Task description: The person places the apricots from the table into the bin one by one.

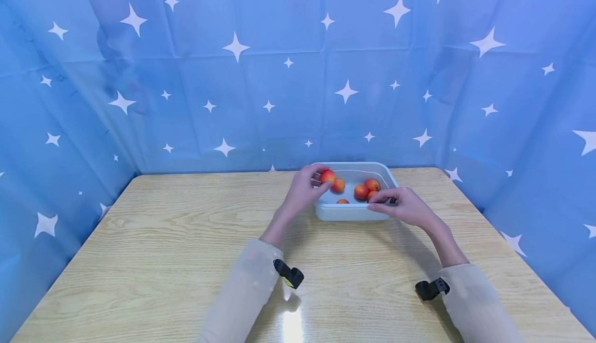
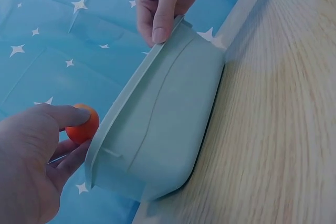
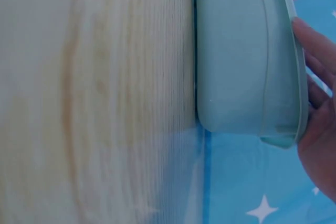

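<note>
A pale blue-green plastic container [image 1: 351, 213] stands near the table's back edge, with several round red-orange fruits [image 1: 361, 192] lying inside. My left hand [image 1: 304, 190] is at the container's left rim and pinches one red-orange fruit [image 2: 83, 125] between thumb and fingers, level with the rim. At the front right, my right hand [image 1: 407, 206] grips the rim, thumb on the outer side and fingers reaching over it. In the right wrist view, those fingers [image 3: 317, 66] are partly hidden behind the container wall. One fruit [image 1: 342, 201] is mostly hidden by the front rim.
The wood-grain table [image 1: 186, 239] extends in front of the container and to both sides. A blue curtain [image 1: 288, 84] with white stars hangs close behind the table and along its sides. Both sleeved wrists carry small black cameras [image 1: 288, 274].
</note>
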`<state>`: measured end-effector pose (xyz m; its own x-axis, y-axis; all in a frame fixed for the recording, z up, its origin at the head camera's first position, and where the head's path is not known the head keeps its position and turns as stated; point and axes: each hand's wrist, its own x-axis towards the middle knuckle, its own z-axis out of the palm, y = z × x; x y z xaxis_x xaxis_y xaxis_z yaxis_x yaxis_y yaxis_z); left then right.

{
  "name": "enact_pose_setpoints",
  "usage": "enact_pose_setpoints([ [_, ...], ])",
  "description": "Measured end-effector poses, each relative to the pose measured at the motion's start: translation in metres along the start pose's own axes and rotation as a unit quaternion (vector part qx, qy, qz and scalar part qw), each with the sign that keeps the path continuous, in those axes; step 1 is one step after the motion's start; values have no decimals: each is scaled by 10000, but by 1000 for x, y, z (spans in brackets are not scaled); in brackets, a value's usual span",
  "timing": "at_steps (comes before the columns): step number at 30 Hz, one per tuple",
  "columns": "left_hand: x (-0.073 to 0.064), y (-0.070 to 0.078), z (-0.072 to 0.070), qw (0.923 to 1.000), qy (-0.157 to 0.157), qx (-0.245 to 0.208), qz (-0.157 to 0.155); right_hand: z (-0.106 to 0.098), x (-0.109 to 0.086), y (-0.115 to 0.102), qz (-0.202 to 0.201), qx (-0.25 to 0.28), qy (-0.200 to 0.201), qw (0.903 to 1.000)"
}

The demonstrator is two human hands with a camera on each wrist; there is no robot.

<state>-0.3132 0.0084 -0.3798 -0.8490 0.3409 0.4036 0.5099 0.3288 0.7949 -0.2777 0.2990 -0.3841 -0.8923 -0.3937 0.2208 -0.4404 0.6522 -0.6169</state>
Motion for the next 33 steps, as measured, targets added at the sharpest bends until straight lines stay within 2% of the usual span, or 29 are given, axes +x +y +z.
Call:
enact_pose_setpoints([
  [5,2,0,9,10000,-38,53,-11,0,1,-1,3,28,-47,10000],
  [12,5,2,17,9989,-120,446,24,1,3,0,15,5,-47,10000],
  [16,4,2,20,9993,-92,373,-20,2,3,0,17,2,-67,10000],
  [25,-3,3,18,9990,-2,281,340,1,3,1,-14,15,-61,10000],
  [33,-9,8,10,9985,-178,480,169,-1,-1,-2,-14,60,-49,10000],
])
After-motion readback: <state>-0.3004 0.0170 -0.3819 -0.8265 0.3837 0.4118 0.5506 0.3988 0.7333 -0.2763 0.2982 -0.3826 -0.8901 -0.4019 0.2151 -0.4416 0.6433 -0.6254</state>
